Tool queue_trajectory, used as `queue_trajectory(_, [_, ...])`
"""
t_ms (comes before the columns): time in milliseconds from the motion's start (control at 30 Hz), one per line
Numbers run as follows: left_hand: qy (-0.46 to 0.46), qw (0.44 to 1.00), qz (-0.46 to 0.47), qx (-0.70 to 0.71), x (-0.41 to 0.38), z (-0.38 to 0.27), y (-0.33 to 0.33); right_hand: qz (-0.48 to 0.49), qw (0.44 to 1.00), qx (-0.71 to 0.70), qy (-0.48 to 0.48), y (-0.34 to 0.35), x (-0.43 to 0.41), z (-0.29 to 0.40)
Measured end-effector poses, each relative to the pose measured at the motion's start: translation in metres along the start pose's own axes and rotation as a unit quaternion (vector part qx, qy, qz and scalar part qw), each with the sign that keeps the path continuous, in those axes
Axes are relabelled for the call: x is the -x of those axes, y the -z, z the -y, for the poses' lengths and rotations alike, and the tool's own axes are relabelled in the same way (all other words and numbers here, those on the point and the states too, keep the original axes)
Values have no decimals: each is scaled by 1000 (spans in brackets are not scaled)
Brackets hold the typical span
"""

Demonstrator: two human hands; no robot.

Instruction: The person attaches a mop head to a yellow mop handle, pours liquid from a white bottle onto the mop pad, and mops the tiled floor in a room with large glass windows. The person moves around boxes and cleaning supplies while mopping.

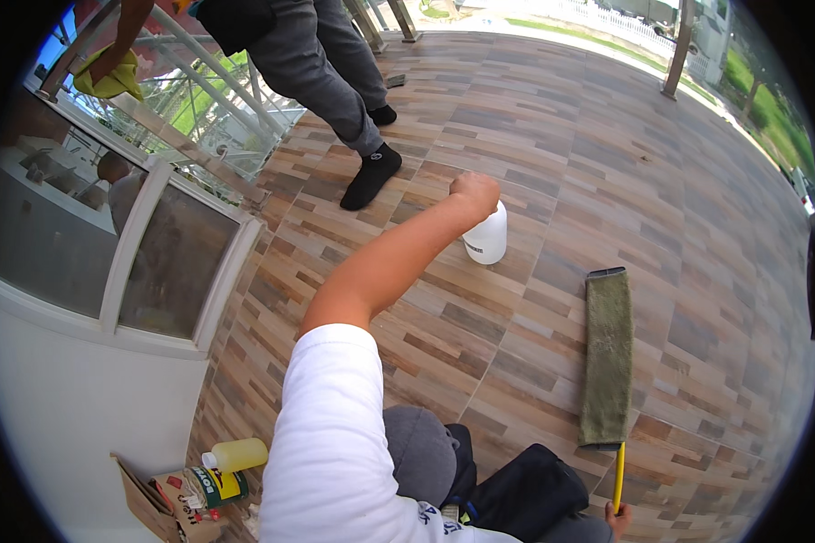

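Note:
My left arm reaches forward, and my left hand point(475, 193) is closed over the top of a white plastic bottle point(487, 237) just above or on the tiled floor; the bottle's upper part is hidden by the hand. At the lower right, my right hand point(618, 521) grips the yellow handle point(619, 478) of a flat mop. The mop's long green-grey fabric pad point(608, 360) faces up, with dark plastic ends showing.
Another person point(312, 61) in black socks stands ahead, holding a yellow cloth point(112, 73) at the glass railing. A bottle of yellow liquid point(238, 455), a paint can point(225, 485) and a cardboard box point(183, 506) sit by the white wall at lower left.

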State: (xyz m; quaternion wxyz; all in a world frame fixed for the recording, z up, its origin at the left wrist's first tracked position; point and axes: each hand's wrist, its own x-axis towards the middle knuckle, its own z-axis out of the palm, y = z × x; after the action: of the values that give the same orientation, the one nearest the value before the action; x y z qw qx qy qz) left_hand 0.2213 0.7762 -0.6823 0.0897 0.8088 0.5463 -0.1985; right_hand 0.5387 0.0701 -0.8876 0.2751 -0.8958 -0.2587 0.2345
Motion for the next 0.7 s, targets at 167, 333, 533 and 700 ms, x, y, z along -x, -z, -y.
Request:
queue_trajectory(167, [-158,959,-235,-3,21,15,-17,102,970,205,-81,20,6,54])
queue_trajectory(333, [0,993,-78,86,14,15,4,105,967,217,-82,19,0,61])
queue_trajectory(533, [-90,984,-154,-11,32,7,8,108,964,223,-100,21,7,69])
queue_trajectory(700, [-51,996,-72,32,15,11,-2,0,1000,1,20,1,2,3])
